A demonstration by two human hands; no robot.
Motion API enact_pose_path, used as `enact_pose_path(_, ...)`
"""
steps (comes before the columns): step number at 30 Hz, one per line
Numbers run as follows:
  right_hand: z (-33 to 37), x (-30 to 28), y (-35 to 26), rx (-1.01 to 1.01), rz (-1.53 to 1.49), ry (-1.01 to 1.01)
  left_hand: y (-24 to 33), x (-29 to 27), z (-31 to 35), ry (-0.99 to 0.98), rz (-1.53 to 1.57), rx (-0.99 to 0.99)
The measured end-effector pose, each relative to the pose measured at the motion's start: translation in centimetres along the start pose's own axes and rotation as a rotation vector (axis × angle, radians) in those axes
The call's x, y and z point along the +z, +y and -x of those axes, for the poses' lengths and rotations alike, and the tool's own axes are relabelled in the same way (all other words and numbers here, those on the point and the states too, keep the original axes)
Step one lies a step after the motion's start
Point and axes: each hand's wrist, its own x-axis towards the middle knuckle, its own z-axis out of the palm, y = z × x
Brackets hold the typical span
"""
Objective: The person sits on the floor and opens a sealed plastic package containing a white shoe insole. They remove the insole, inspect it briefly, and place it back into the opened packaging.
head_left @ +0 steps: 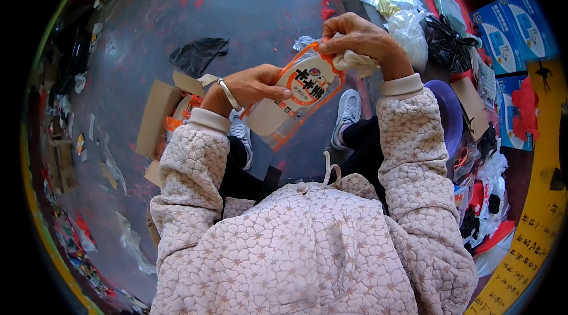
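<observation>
An orange-and-clear plastic packaging bag [299, 93] with dark print is held slanted between my two hands, above my shoes. My left hand [257, 87], with a silver bangle at its wrist, grips the bag's left side, thumb on its front. My right hand [361, 43] is closed on the bag's upper right corner. A crumpled off-white cloth [357, 63] is tucked under the right hand's fingers. Inside the bag something pale and flat shows through; I cannot tell what it is.
An open cardboard box [158, 115] with orange packets stands at the left, a black plastic bag [200, 56] beyond it. To the right are a purple basin [445, 115], a knotted black bag [448, 46], clear plastic bags [407, 34] and blue printed boxes [503, 37]. Scraps litter the floor's left side.
</observation>
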Motion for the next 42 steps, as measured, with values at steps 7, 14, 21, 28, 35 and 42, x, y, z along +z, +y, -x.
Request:
enact_pose_path(7,0.5,-4.3,2.3,0.077,0.154,0.848,-1.3,-0.3,-0.8,0.133,0.187,0.008)
enact_pose_path(14,-1.1,5.8,-0.7,-0.637,0.424,0.861,-1.7,0.1,-2.1,0.197,0.463,0.174)
enact_pose_path(21,-3.3,1.7,3.3,-0.415,0.800,1.004,-0.6,1.4,0.4,0.112,0.426,0.196)
enact_pose_path(28,-2.4,-0.4,2.1,-0.137,-0.104,1.151,-1.3,0.2,-0.5,0.206,0.573,0.243)
enact_pose_path(35,-5.0,10.8,0.2,-0.493,0.406,0.832,-2.1,0.4,-2.7,0.389,0.929,0.259)
enact_pose_path(42,-0.5,15.2,0.0,-0.822,0.501,0.306,-1.4,-2.9,-1.0,0.542,1.114,0.419)
